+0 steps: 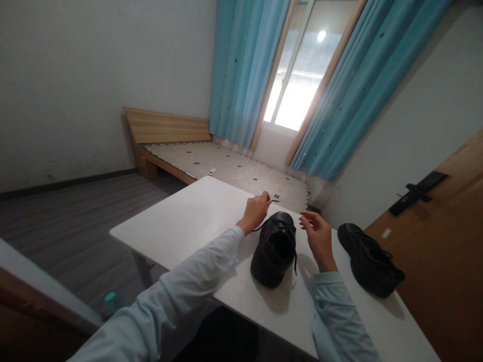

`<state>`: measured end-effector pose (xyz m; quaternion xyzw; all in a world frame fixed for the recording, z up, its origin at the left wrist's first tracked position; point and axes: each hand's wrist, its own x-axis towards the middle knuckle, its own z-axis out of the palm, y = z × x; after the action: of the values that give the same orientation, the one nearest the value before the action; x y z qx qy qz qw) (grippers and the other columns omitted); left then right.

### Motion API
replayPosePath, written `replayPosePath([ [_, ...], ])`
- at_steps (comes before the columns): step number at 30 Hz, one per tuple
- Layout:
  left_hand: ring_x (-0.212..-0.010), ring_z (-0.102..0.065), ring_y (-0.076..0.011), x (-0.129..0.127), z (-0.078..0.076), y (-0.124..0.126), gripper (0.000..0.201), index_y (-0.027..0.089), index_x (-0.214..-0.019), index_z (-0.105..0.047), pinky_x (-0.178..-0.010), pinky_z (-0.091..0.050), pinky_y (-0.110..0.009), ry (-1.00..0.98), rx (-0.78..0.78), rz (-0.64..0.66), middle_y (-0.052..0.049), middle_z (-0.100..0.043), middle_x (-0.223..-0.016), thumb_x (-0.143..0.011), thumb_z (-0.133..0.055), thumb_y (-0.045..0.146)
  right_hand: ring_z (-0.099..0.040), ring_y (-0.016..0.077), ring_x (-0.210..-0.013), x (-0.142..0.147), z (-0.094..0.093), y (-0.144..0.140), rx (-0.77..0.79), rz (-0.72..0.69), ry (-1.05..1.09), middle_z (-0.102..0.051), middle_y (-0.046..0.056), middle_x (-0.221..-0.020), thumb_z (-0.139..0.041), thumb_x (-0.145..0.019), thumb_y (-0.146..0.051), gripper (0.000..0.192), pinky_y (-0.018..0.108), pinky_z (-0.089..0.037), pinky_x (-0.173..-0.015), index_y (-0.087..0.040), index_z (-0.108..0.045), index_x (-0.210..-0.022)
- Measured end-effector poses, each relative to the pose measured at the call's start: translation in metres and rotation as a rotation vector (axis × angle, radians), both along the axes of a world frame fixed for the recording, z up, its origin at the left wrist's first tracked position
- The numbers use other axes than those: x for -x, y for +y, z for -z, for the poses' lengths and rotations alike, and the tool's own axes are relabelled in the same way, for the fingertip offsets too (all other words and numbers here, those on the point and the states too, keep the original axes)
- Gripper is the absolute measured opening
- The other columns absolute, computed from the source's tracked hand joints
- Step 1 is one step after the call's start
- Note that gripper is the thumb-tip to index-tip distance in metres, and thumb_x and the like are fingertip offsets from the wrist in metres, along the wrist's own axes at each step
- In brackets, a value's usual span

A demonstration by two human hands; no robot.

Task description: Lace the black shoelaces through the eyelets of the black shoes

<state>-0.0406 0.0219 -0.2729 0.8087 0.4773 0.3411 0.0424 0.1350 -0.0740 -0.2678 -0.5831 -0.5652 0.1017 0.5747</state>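
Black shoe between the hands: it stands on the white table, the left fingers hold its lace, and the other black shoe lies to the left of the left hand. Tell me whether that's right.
Not quite: the head view shows the other black shoe to the right of the right hand. The black shoe between the hands does stand on the white table, its lace in the left fingers.

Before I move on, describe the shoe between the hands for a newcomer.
Find the white table by the bed. Between the left hand and right hand stands a black shoe. The left hand holds its lace; the other shoe, farther right, is untouched.
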Motion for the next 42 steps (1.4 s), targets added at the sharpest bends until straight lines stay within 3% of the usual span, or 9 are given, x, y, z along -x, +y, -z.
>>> replayPosePath([
  [4, -0.081, -0.062, -0.0181, -0.005, -0.004, -0.010, 0.014, 0.017, -0.097, -0.049, -0.073, -0.041, -0.029, -0.053, -0.101, 0.107, -0.004, -0.065, -0.085, -0.093, -0.043, 0.029, -0.059, 0.0173, -0.073, 0.004, -0.001, -0.003, -0.056, 0.089, -0.219, -0.063, 0.006, -0.085, -0.058, -0.080, -0.035, 0.030, 0.030, -0.050, -0.062, -0.017, -0.065, -0.104],
  [11, -0.078, -0.063, -0.0148, -0.010, -0.002, -0.011, 0.010, 0.018, -0.091, -0.053, -0.074, -0.042, -0.026, -0.117, -0.152, 0.316, -0.001, -0.066, -0.083, -0.091, -0.047, 0.026, -0.054, 0.0154, -0.064, 0.003, 0.004, -0.002, -0.120, 0.117, -0.543, -0.059, 0.005, -0.084, -0.050, -0.087, -0.032, 0.033, 0.031, -0.048, -0.063, -0.017, -0.063, -0.113],
  [17, -0.080, -0.063, -0.0138, -0.012, -0.003, -0.015, 0.011, 0.018, -0.093, -0.056, -0.076, -0.043, -0.025, -0.118, -0.120, 0.446, -0.001, -0.067, -0.084, -0.090, -0.047, 0.024, -0.053, 0.0169, -0.067, 0.000, 0.006, -0.002, -0.141, 0.166, -0.625, -0.056, 0.006, -0.086, -0.050, -0.088, -0.035, 0.028, 0.031, -0.046, -0.063, -0.018, -0.068, -0.102],
  [24, -0.077, -0.061, -0.0135, -0.011, -0.007, -0.021, 0.008, 0.018, -0.089, -0.056, -0.073, -0.045, -0.024, -0.182, -0.054, 0.508, -0.001, -0.065, -0.083, -0.088, -0.049, 0.023, -0.053, 0.0172, -0.064, -0.001, 0.004, -0.003, -0.123, 0.141, -0.664, -0.058, 0.005, -0.077, -0.046, -0.089, -0.031, 0.024, 0.030, -0.043, -0.063, -0.017, -0.065, -0.084],
  [28, -0.077, -0.059, -0.0128, -0.012, -0.005, -0.021, 0.007, 0.017, -0.089, -0.055, -0.073, -0.045, -0.023, -0.253, -0.017, 0.542, -0.001, -0.064, -0.083, -0.086, -0.053, 0.023, -0.053, 0.0166, -0.062, -0.002, 0.000, -0.004, -0.112, 0.145, -0.565, -0.060, 0.004, -0.075, -0.050, -0.086, -0.033, 0.022, 0.030, -0.042, -0.062, -0.017, -0.064, -0.080],
  [33, -0.081, -0.059, -0.0123, -0.012, -0.004, -0.022, 0.010, 0.017, -0.092, -0.058, -0.077, -0.046, -0.024, -0.313, 0.013, 0.621, -0.001, -0.063, -0.085, -0.083, -0.057, 0.022, -0.057, 0.0177, -0.063, -0.005, -0.006, -0.005, -0.021, 0.159, -0.269, -0.065, 0.006, -0.074, -0.056, -0.078, -0.040, 0.026, 0.030, -0.044, -0.059, -0.016, -0.065, -0.078],
  [39, -0.103, -0.052, -0.0171, -0.008, -0.008, -0.023, 0.016, 0.023, -0.096, -0.069, -0.096, -0.040, -0.032, -0.216, -0.071, 0.695, -0.006, -0.058, -0.104, -0.084, -0.058, 0.025, -0.053, 0.0139, -0.054, -0.011, -0.008, -0.004, 0.109, -0.005, 0.057, -0.062, 0.004, -0.065, -0.069, -0.063, -0.042, 0.030, 0.025, -0.041, -0.045, -0.015, -0.065, -0.076],
  [42, -0.108, -0.049, -0.0178, -0.009, -0.007, -0.021, 0.027, 0.028, -0.091, -0.073, -0.099, -0.038, -0.034, -0.161, -0.061, 0.718, -0.005, -0.056, -0.112, -0.083, -0.053, 0.011, -0.052, 0.0117, -0.050, -0.011, -0.009, -0.005, 0.149, -0.053, 0.203, -0.060, 0.001, -0.061, -0.074, -0.058, -0.038, 0.029, 0.024, -0.041, -0.043, -0.015, -0.063, -0.073],
])
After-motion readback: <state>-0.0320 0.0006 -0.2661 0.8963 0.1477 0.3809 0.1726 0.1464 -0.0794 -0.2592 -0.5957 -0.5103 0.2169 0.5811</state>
